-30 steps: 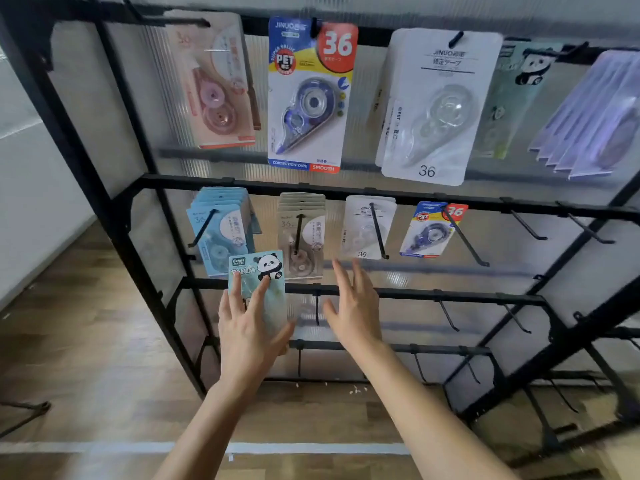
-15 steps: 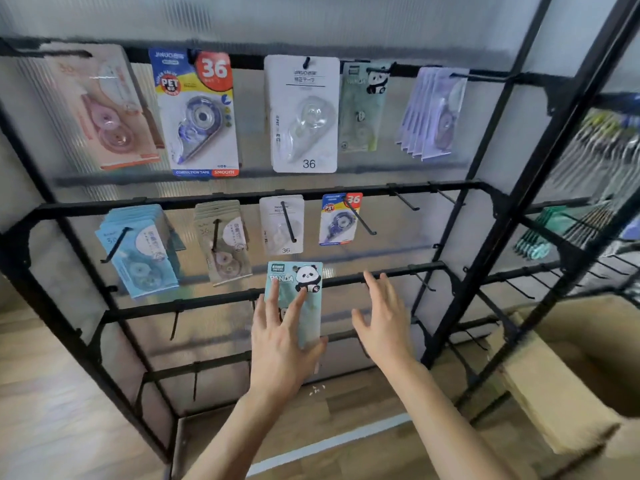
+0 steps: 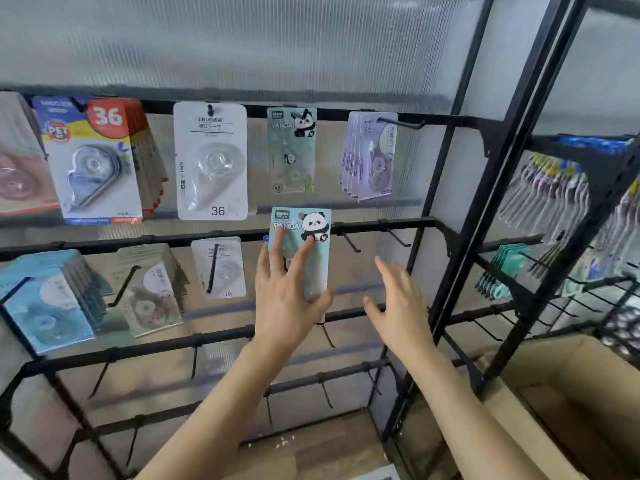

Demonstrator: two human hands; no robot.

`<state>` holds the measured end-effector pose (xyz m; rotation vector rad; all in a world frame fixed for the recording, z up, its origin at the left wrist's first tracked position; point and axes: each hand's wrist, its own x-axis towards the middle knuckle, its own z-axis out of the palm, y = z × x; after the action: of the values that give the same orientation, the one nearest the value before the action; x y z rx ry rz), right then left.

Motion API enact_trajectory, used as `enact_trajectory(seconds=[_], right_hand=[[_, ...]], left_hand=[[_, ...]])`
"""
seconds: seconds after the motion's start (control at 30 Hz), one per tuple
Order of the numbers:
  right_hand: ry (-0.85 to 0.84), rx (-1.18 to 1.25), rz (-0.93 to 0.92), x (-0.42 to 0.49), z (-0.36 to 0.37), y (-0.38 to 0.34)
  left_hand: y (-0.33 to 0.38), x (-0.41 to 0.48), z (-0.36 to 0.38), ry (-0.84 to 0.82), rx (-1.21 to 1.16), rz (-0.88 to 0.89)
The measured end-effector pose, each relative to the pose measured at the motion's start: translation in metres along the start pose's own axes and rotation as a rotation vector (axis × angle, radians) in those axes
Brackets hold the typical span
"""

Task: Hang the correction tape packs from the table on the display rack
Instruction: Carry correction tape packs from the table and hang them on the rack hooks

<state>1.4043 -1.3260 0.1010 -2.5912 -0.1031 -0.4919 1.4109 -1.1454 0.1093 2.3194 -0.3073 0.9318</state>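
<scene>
My left hand (image 3: 282, 299) holds a mint-green panda correction tape pack (image 3: 310, 244) upright in front of the rack's second bar, fingers spread over its face and thumb under its lower right corner. My right hand (image 3: 398, 303) hovers beside it on the right, fingers straight, holding nothing. On the black display rack (image 3: 381, 224), a matching panda pack (image 3: 292, 150) hangs from the top bar directly above the held one. Bare hooks (image 3: 349, 240) stick out of the second bar just right of the held pack.
Other packs hang on the rack: blue-and-red "36" packs (image 3: 93, 161), a white pack (image 3: 211, 161), lilac packs (image 3: 370, 157) on top; light blue (image 3: 48, 299), beige (image 3: 149, 289) and white (image 3: 220, 268) below. A cardboard box (image 3: 571, 393) stands lower right, near a second rack with pens (image 3: 554, 195).
The view swung right and up along the rack. My left hand raised the panda pack from the third bar up to the second bar. My right hand stayed open beside it.
</scene>
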Motion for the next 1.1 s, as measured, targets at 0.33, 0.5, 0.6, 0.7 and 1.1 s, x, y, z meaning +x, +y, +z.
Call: enact_trajectory(seconds=[0.33,0.5,0.6,0.7,1.1], right_hand=[[0.020,0.058,-0.222,0.067,-0.024,0.037],[-0.004,0.083,-0.291,0.083,-0.027,0.045],[-0.018,0.122,-0.322,0.087,-0.024,0.047],[-0.030,0.159,-0.348,0.092,-0.020,0.049],[0.061,0.250,-0.359,0.129,0.006,0.032]], left_hand=[[0.035,0.102,0.007,0.202,0.121,0.021],[0.039,0.138,0.003,0.188,0.217,-0.074],[0.037,0.143,0.006,0.193,0.262,-0.107],[0.036,0.146,0.008,0.207,0.291,-0.094],[0.026,0.145,0.017,0.252,0.361,0.005]])
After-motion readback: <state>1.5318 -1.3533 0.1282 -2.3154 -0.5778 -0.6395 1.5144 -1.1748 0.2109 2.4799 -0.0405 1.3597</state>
